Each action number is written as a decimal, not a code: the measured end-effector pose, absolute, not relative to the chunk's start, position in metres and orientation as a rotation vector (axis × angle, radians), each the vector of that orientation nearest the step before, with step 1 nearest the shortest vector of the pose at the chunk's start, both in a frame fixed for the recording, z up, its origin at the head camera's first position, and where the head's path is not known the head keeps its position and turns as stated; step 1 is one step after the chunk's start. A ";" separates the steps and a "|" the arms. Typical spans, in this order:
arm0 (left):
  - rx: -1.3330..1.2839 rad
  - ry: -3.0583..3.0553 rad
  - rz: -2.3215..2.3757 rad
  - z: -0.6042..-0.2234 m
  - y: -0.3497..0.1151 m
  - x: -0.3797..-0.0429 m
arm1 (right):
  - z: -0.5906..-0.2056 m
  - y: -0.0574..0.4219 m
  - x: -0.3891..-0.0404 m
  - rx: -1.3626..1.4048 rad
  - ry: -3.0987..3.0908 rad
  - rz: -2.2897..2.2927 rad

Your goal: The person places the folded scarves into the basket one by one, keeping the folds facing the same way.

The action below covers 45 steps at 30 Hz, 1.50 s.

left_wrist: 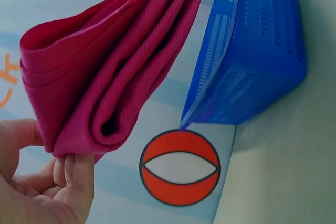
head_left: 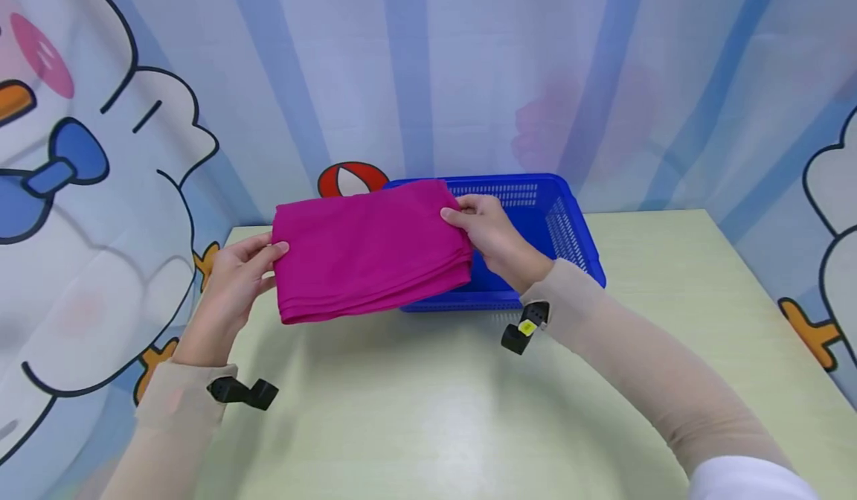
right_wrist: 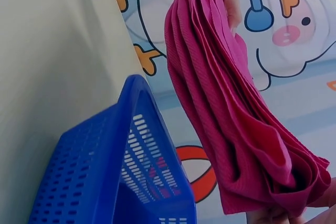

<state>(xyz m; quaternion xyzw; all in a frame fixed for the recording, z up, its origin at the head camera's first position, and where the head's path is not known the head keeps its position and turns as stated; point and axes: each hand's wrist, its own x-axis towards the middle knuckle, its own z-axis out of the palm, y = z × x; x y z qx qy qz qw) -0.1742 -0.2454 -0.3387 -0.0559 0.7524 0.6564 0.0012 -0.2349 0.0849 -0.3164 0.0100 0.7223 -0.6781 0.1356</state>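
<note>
A folded magenta cloth (head_left: 368, 251) is held up above the table, in front of the left part of a blue plastic basket (head_left: 582, 239). My left hand (head_left: 230, 284) pinches its left edge, thumb on the near face. At the cloth's right edge my right hand (head_left: 492, 236) pinches it the same way, over the basket. Several folded layers of the cloth (left_wrist: 115, 72) show edge-on in the left wrist view. From the right wrist view, the cloth (right_wrist: 231, 108) hangs beside the basket (right_wrist: 113, 156). The cloth hides part of the basket; its visible inside shows bare blue plastic.
The basket stands at the back of a pale table (head_left: 415, 411), close to a printed curtain (head_left: 469, 61) with blue stripes and cartoon birds. A dark wrist camera (head_left: 244, 392) sticks out from the left sleeve, and another camera (head_left: 525, 327) from the right.
</note>
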 end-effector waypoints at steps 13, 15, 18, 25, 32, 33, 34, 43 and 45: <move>-0.141 2.421 1.981 -0.337 -0.215 -0.191 | -0.317 0.115 -0.240 0.043 2.125 -1.980; -0.144 2.411 1.983 -0.336 -0.212 -0.192 | -0.317 0.119 -0.240 0.043 2.124 -1.986; -0.147 2.401 1.984 -0.336 -0.209 -0.194 | -0.317 0.123 -0.240 0.041 2.132 -1.986; -0.142 2.394 1.986 -0.337 -0.201 -0.200 | -0.316 0.132 -0.241 0.040 2.157 -1.975; -0.119 2.345 2.024 -0.339 -0.190 -0.209 | -0.316 0.144 -0.243 0.064 2.166 -1.951; -0.116 2.343 2.022 -0.339 -0.188 -0.211 | -0.317 0.146 -0.243 0.068 2.168 -1.950; -0.113 2.341 2.021 -0.339 -0.186 -0.212 | -0.316 0.148 -0.243 0.071 2.168 -1.951; -0.110 2.318 2.015 -0.337 -0.170 -0.222 | -0.315 0.163 -0.246 0.115 2.198 -1.958; -0.106 2.311 2.016 -0.338 -0.167 -0.224 | -0.316 0.166 -0.247 0.131 2.201 -1.957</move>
